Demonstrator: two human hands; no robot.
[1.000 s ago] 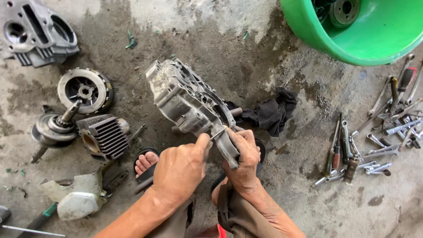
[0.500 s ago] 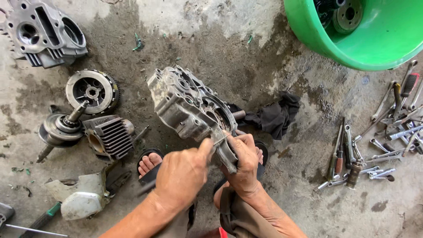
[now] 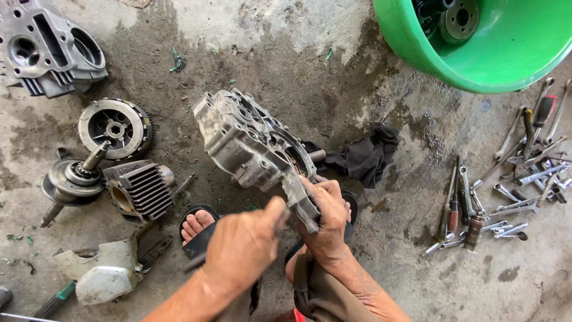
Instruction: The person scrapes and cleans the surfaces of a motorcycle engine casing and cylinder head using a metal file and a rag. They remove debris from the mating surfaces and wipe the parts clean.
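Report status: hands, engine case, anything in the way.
Right hand grips engine case. Left hand at its lower edge, tool unclear. Black rag lies beside.

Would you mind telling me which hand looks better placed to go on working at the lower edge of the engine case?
Left, probably. The right hand is wrapped around the engine case at its lower end, steadying it, while the left hand sits against that same edge with its thumb on it. Whether it holds a tool, I cannot tell.

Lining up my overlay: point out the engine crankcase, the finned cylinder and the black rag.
engine crankcase (image 3: 244,140): head view, on its grey outer casting.
finned cylinder (image 3: 143,189): head view, on the cooling fins.
black rag (image 3: 368,154): head view, on the bunched cloth's middle.
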